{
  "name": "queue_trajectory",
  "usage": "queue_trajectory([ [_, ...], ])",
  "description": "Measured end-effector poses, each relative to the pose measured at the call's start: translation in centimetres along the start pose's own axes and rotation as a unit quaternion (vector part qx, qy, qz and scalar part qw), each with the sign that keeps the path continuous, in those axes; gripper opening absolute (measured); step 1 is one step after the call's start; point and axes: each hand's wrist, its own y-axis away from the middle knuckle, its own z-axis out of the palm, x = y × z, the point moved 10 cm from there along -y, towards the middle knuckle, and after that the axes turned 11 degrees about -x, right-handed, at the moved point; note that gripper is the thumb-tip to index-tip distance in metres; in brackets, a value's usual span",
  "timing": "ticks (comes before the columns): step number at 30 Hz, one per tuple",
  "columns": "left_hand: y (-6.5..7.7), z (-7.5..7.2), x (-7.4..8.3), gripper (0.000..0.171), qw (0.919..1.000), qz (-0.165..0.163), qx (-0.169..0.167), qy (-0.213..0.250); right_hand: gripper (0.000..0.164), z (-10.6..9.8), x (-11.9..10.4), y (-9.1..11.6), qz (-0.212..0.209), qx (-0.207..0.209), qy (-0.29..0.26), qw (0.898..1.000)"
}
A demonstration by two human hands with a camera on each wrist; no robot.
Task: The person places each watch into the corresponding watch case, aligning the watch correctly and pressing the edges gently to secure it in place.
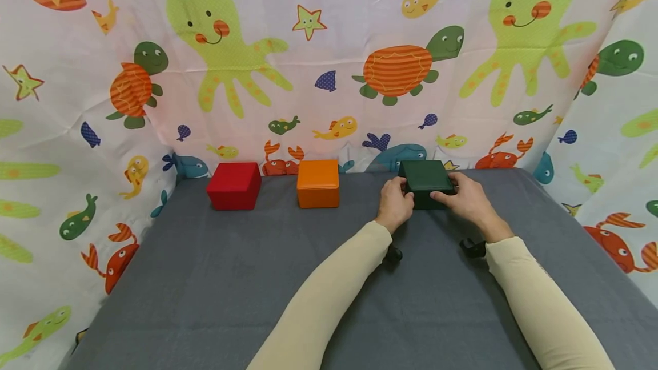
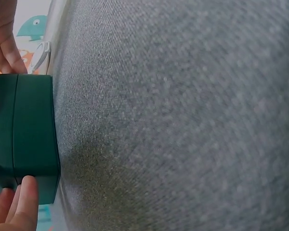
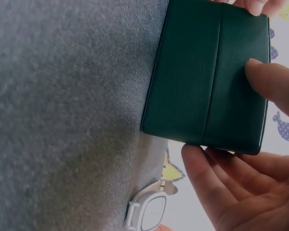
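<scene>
Grip on green box: left hand [image 1: 396,205] and right hand [image 1: 469,198] both grasp it, one at each side, thumbs brought round to the front.
Red box: the leftmost block [image 1: 233,186], on the grey cloth [image 1: 205,278], well apart from both hands.
Orange box: glossy, square-on [image 1: 318,184], between the red box and the left hand.
Green leather-look box: third along [image 1: 426,176], near the patterned curtain [image 1: 329,61]; a seam runs round it like a lid line.
Green box's handling: probably light and stiff-walled, a little slippery on its smooth skin, and not very fragile; best held low on both sides, beneath the seam, in case the top half lifts.
Green box's front: turned toward the person, wider than tall; long axis seems to run left to right, though depth is hard to judge.
White watch: square-faced [image 3: 153,211], just beyond the box's right side.
</scene>
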Motion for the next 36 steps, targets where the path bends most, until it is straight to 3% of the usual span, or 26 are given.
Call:
queue_trajectory([
  [14, 0.6, -1.3, -1.4, 0.034, 0.9994, 0.004, 0.007, 0.034, 0.074, 0.7, -1.6, 0.5, -0.013, 0.023, -0.022, 0.999],
  [36, 4.0, -3.8, -4.0, 0.032, 0.9974, 0.014, -0.008, 0.07, 0.069, 3.4, -5.1, 2.7, -0.006, 0.03, -0.008, 0.999],
])
